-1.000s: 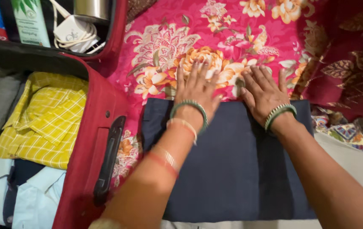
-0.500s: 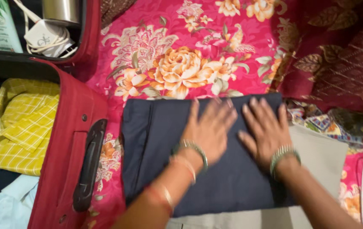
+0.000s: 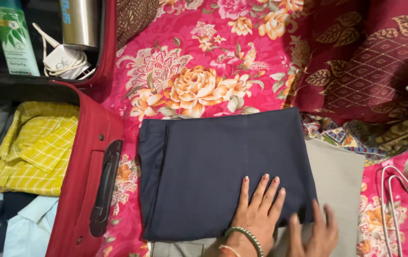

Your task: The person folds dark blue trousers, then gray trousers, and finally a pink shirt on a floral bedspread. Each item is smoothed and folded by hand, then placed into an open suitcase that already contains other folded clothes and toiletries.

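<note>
The left hand [image 3: 259,207] is lying open and flat, fingers spread, on the near right part of the navy trousers [image 3: 223,166]. The right hand [image 3: 314,233] is resting just beside it, open, fingers on the near right corner where navy cloth meets the grey garment [image 3: 339,181] underneath. Neither hand is gripping anything.

The trousers are sitting folded into a neat rectangle on the floral bedspread [image 3: 204,71], just right of the open red suitcase [image 3: 87,157], which is holding a yellow checked shirt [image 3: 32,150] and a pale blue shirt [image 3: 28,223]. White hangers [image 3: 399,200] are lying at the far right.

This looks like the last smoothing of the fold. Lifting the stack cleanly would call for both hands sliding under the near edge, keeping the fold flat.
</note>
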